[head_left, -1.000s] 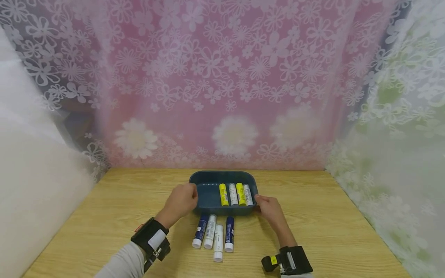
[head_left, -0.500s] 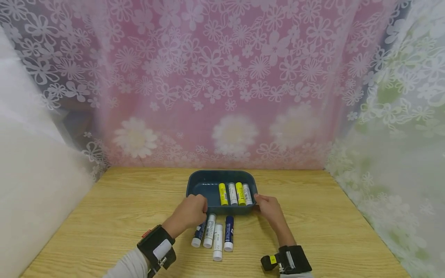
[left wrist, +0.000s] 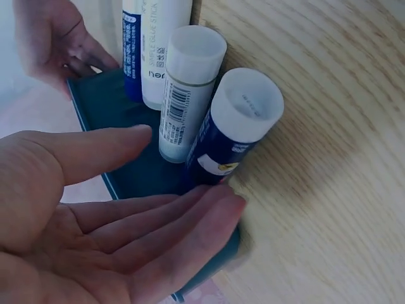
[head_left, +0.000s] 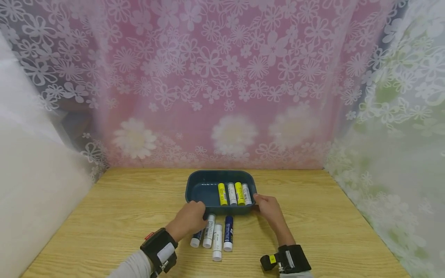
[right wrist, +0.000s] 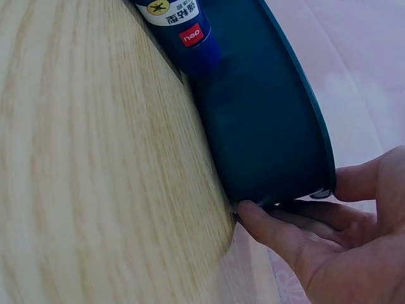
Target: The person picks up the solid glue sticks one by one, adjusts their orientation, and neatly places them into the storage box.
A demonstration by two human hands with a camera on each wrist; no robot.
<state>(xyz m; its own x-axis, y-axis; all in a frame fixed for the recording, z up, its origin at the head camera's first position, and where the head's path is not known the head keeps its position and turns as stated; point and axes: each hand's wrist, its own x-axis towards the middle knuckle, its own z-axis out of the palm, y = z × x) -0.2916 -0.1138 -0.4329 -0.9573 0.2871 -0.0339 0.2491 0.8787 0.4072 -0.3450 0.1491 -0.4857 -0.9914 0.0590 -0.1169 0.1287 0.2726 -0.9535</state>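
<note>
A dark teal rectangular tray [head_left: 205, 190] holds two yellow glue sticks [head_left: 223, 194] and two white ones [head_left: 232, 194] lying in its right half. My right hand [head_left: 270, 211] grips the tray's right end, thumb at the rim and fingers at the side in the right wrist view. Before the tray's near wall lie a blue glue stick [left wrist: 231, 136], two white glue sticks [head_left: 217, 243] and another blue one [head_left: 228, 234]. My left hand [head_left: 188, 219] is over the leftmost blue stick, partly hiding it. In the left wrist view its thumb stands apart and its extended fingertips reach that stick's far end.
A light wood-grain tabletop [head_left: 139, 216] lies under everything. Behind it hangs a pink floral curtain [head_left: 229, 85]. Pale sheeting [head_left: 38, 162] closes the left side, and a floral sheet [head_left: 393, 173] the right.
My left hand has moved down and slightly right, from the tray's left end to the leftmost blue glue stick. The tray has shifted slightly left. My right hand keeps its grip.
</note>
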